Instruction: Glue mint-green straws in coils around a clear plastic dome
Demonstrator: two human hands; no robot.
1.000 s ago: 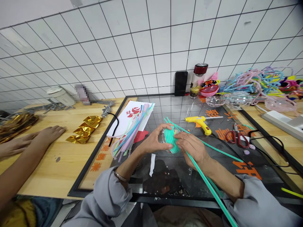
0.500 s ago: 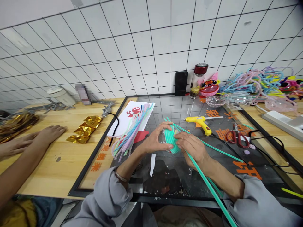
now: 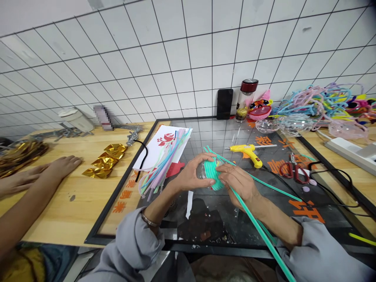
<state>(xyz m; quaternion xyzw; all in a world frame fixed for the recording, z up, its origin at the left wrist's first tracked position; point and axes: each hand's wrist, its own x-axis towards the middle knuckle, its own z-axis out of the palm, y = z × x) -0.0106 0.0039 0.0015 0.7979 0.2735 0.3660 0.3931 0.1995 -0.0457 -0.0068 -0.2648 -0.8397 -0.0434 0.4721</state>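
Observation:
A clear plastic shell (image 3: 201,171) partly wrapped in rows of green pipe cleaner (image 3: 210,172) is held over the dark glass panel. My left hand (image 3: 190,172) grips it from the left, thumb below and fingers on top. At its right side my right hand (image 3: 237,181) is closed, fingertips pinching the green pipe cleaner against the wrapped rows. A long green strand (image 3: 261,231) runs from under this hand toward the bottom edge. Another strand (image 3: 273,188) stretches right across the panel. Short green ends stick up above the wrapped part.
A yellow glue gun (image 3: 248,152) and red-handled scissors (image 3: 295,172) lie to the right, with black cable around them. Pastel pipe cleaners (image 3: 166,162) rest on white paper (image 3: 147,152) at left. A co-worker's hands (image 3: 63,166) lie beside gold foil (image 3: 107,160). A bottle (image 3: 246,102) stands behind.
Almost nothing differs. Both hands keep their hold on the wrapped shell, with only a very slight shift.

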